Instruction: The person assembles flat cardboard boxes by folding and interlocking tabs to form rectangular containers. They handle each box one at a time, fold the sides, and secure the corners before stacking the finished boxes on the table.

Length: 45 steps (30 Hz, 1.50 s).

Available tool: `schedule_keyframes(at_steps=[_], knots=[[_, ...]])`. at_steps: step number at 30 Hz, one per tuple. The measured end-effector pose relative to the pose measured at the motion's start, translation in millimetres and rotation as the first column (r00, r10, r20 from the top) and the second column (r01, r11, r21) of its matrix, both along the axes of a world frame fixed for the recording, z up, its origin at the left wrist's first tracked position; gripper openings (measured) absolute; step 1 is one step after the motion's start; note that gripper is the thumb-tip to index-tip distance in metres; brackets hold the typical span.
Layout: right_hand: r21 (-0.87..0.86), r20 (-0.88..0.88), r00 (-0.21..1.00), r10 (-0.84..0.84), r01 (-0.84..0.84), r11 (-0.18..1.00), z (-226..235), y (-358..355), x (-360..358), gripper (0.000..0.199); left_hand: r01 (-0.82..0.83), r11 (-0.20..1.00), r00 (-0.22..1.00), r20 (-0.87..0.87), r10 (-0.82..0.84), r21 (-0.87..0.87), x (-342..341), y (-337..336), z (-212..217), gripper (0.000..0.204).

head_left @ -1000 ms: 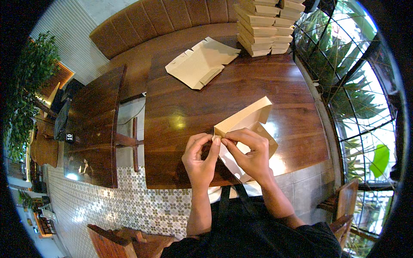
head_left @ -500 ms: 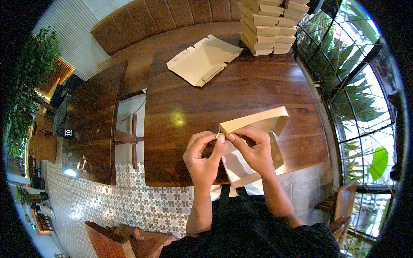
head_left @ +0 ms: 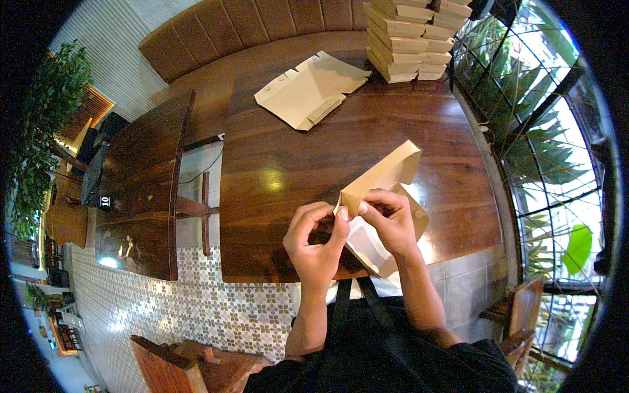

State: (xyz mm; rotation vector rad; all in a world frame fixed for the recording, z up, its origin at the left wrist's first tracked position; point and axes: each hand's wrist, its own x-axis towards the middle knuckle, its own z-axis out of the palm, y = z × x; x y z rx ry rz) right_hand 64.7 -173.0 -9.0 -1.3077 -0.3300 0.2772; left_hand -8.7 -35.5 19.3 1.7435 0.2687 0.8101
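Note:
A partly folded brown cardboard box (head_left: pixel 382 171) is held over the near edge of the wooden table, its long side wall slanting up to the right. My left hand (head_left: pixel 316 241) pinches the box's near-left corner between thumb and forefinger. My right hand (head_left: pixel 390 221) grips the same corner from the other side, thumb against the folded wall. Both sets of fingertips almost meet there, partly hiding the corner tabs. Below and right of my right hand, the box's pale inside and another wall show. Farther off, a flat unfolded cardboard blank (head_left: pixel 308 92) lies on the table.
Tall stacks of folded cardboard boxes (head_left: pixel 409 49) stand at the table's far right. The brown wooden table (head_left: pixel 275 209) is bordered by a padded bench (head_left: pixel 255 23) behind and a gridded window (head_left: pixel 544 164) at right. Another table (head_left: pixel 141 196) stands left, a wooden chair (head_left: pixel 167 363) near left.
The box has turned, its long wall now slanting more steeply up. My right thumb has shifted a little right, away from my left thumb. The flat blank and stacks have stayed put.

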Motion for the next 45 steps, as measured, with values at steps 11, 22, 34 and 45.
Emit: schedule_keyframes(at_steps=[11,22,34,45], knots=[[-0.275,0.4,0.89,-0.218,0.343,0.898,28,6,-17,0.012,-0.034,0.999,0.999,-0.009,0.034,0.043,2,-3,-1,0.015],[-0.27,0.609,0.776,-0.163,0.396,0.878,23,9,-21,0.019,-0.056,0.995,0.998,0.004,0.056,0.077,4,-5,-11,0.015],[-0.281,0.406,0.911,-0.075,0.203,0.938,20,-3,-12,0.015,0.055,0.998,0.998,0.034,-0.056,0.034,4,3,-13,0.018],[-0.32,0.362,0.927,-0.096,0.22,0.921,12,-11,-4,0.012,0.117,0.993,0.993,-0.031,-0.118,-0.009,5,3,-12,0.018]])
